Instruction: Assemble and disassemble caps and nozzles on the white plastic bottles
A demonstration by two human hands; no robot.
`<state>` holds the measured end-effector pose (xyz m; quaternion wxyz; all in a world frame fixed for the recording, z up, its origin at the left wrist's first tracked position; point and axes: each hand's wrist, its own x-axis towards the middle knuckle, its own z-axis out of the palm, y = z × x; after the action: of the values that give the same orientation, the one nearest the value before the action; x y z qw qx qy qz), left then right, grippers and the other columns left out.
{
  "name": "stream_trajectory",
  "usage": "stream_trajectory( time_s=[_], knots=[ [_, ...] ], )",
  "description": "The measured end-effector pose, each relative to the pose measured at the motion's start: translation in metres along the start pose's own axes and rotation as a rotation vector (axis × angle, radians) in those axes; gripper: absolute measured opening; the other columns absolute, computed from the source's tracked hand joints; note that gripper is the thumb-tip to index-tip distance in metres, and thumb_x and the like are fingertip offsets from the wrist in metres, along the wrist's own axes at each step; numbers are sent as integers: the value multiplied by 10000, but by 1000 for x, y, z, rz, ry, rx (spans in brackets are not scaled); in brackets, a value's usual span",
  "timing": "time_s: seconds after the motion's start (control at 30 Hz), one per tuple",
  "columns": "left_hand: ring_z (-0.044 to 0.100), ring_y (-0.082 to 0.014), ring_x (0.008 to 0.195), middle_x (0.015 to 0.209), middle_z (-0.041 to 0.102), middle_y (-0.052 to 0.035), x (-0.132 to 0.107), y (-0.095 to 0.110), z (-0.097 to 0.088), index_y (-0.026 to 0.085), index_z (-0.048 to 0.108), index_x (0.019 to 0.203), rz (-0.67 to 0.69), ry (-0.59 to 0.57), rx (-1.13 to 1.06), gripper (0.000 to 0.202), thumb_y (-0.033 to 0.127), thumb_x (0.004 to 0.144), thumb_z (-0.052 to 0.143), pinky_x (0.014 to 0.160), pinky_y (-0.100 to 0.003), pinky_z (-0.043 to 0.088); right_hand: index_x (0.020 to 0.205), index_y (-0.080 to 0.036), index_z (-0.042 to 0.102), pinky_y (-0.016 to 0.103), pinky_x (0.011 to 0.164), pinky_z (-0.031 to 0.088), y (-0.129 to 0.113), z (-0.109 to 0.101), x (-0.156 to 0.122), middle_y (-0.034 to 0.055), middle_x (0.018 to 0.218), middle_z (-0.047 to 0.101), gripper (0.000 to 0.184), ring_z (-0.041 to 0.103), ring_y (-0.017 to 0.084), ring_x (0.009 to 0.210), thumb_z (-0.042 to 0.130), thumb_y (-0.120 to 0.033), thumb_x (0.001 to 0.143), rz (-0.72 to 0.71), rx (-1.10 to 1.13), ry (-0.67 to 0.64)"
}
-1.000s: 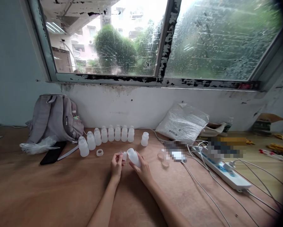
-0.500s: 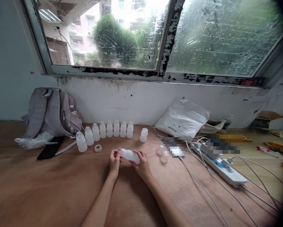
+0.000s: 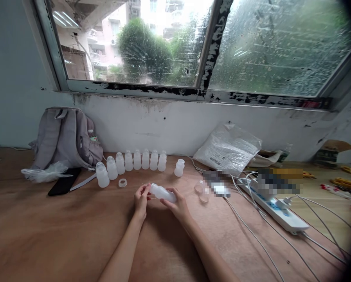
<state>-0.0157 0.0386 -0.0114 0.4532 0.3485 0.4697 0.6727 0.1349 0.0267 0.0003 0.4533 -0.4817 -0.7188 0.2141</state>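
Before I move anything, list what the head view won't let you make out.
All in the head view:
Tip of the held bottle: covered by the left hand's fingers.
Part of the bottle's base: behind the right hand.
Part of the black slab: under the plastic bag.
Things by the power strip: blurred by pixelation.
Rest of the left forearm: cut off by the bottom edge.

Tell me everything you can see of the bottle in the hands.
The bottle is translucent white, plastic by its look, with a rounded body. It is held tilted over the table, neck end higher and toward the left hand, whose fingers meet that end; the right hand grips the base end. Its mouth is hidden.
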Motion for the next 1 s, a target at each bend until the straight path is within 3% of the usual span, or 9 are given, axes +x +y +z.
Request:
stream_trajectory(
  time_s=[0.33,0.77,1.0],
  knots=[
    [516,-114,566,665,568,-34,4,-1,-1,135,574,685,-29,22,25,390,507,583,632,445,-187,366,967,-235,574,307,729,422,1,-1,-1,39,910,554,343,518,219,875,647,-304,640,-109,-118,50],
    [530,-119,570,694,580,-47,2,1,-2,133,581,711,-58,8,27,426,533,572,622,431,-183,357,924,-223,577,313,739,427,2,1,0,37,906,575,317,531,218,874,642,-330,634,-31,-24,18],
    [514,-105,564,686,576,-6,2,3,-2,167,570,712,-66,10,33,390,535,588,608,434,-173,349,899,-207,595,280,671,441,1,1,1,25,862,613,351,559,193,784,652,-397,610,61,86,-14]
  ],
)
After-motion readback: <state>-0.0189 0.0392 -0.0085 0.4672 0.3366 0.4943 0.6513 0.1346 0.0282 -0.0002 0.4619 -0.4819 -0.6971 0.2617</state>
